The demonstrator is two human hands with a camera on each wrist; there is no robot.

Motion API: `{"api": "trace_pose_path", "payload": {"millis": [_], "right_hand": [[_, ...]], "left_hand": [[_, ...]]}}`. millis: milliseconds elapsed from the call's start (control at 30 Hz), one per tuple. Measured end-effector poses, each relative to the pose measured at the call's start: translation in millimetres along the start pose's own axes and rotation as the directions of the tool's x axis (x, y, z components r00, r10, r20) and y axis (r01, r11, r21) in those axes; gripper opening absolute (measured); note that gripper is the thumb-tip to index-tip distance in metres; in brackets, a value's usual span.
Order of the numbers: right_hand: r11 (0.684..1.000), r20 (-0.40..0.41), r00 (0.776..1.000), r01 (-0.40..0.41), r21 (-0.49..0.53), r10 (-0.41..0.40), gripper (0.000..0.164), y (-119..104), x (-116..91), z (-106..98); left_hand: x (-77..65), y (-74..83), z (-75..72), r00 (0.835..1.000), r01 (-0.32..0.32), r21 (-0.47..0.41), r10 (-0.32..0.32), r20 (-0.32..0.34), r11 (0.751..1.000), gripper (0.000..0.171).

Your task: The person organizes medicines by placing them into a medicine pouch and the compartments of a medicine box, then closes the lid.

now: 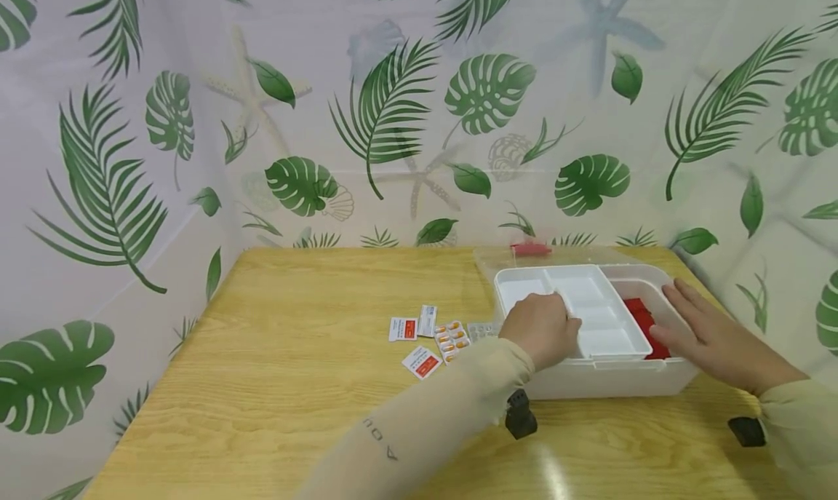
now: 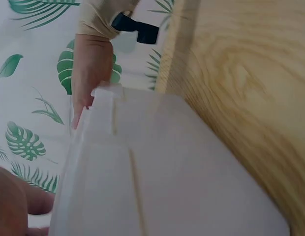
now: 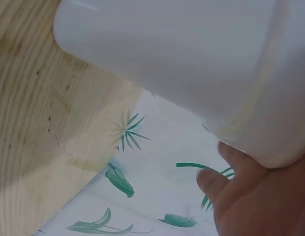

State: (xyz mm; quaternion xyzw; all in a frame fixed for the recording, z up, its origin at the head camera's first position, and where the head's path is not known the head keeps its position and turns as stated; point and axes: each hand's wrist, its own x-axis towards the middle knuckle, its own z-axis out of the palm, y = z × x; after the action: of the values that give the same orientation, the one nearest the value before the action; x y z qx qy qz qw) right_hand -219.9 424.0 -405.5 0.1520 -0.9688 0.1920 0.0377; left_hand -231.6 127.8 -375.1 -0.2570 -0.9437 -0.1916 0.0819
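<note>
A white compartment tray (image 1: 626, 342) sits in the left part of a translucent white storage box (image 1: 609, 380). My left hand (image 1: 540, 329) reaches over the tray with curled fingers and grips a raised white part near its middle; the fingertips are hidden. My right hand (image 1: 710, 332) rests at the box's right rim, fingers extended along it and thumb over the inner edge. Red fabric-like items (image 1: 644, 325) show inside the box beside the tray. In the left wrist view, the box side (image 2: 182, 162) fills the middle; in the right wrist view, fingers touch its edge (image 3: 275, 160).
Left of the box lie an orange capsule blister pack (image 1: 450, 340), a clear blister pack (image 1: 481, 330) and several small white-and-red packets (image 1: 422, 362). Behind the box, a clear lid (image 1: 576, 255) with a red handle (image 1: 531, 249) lies near the leaf-print wall covering. The wooden table (image 1: 294, 383) spreads leftward.
</note>
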Motion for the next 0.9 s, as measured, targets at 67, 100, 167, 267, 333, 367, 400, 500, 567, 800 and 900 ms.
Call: {"api": "trace_pose_path", "payload": {"millis": [67,100,167,267,333,367,400,500,567,800,900], "right_hand": [[0.997,-0.055,0.996,0.062,-0.048,-0.064,0.079,-1,-3,4],[0.992,-0.077,0.992,0.097,-0.079,-0.103,0.078,-3,-4,5],[0.978,-0.112,0.978,0.159,-0.138,-0.175,0.080,-9,-5,8],[0.959,-0.098,0.967,0.212,-0.188,-0.233,0.085,-22,-4,9],[0.954,-0.083,0.966,0.224,-0.200,-0.244,0.088,-30,-3,10],[0.952,-0.076,0.966,0.226,-0.206,-0.246,0.090,-32,-2,10],[0.950,-0.075,0.966,0.228,-0.211,-0.248,0.090,-34,-2,11],[0.941,-0.084,0.960,0.241,-0.236,-0.267,0.091,-35,-1,12],[0.936,-0.093,0.954,0.255,-0.243,-0.284,0.091,-36,1,13],[0.940,-0.084,0.955,0.263,-0.216,-0.286,0.087,-42,8,17],[0.945,-0.074,0.959,0.254,-0.208,-0.274,0.086,-46,9,19]], "left_hand": [[-7.4,-7.1,-2.7,0.996,-0.083,0.008,0.084,-0.032,0.996,0.022],[-11.1,-11.4,-3.9,0.991,-0.122,0.046,0.124,-0.045,0.991,0.022],[-18.4,-21.0,-6.1,0.982,-0.177,0.134,0.184,-0.044,0.975,0.033],[-30.5,-35.3,-6.9,0.979,-0.199,0.214,0.204,0.001,0.956,0.064],[-37.5,-43.7,-4.7,0.981,-0.196,0.218,0.189,0.050,0.956,0.080],[-40.5,-47.5,-3.0,0.979,-0.202,0.217,0.191,0.069,0.955,0.085],[-42.7,-51.0,-1.1,0.977,-0.209,0.210,0.195,0.088,0.955,0.088],[-45.1,-60.9,4.6,0.968,-0.243,0.199,0.226,0.107,0.949,0.090],[-44.9,-67.2,6.5,0.964,-0.262,0.183,0.248,0.097,0.948,0.088],[-45.1,-83.5,1.0,0.959,-0.273,0.055,0.267,0.095,0.961,0.087],[-46.4,-92.1,-3.2,0.955,-0.278,0.006,0.276,0.113,0.961,0.084]]}}
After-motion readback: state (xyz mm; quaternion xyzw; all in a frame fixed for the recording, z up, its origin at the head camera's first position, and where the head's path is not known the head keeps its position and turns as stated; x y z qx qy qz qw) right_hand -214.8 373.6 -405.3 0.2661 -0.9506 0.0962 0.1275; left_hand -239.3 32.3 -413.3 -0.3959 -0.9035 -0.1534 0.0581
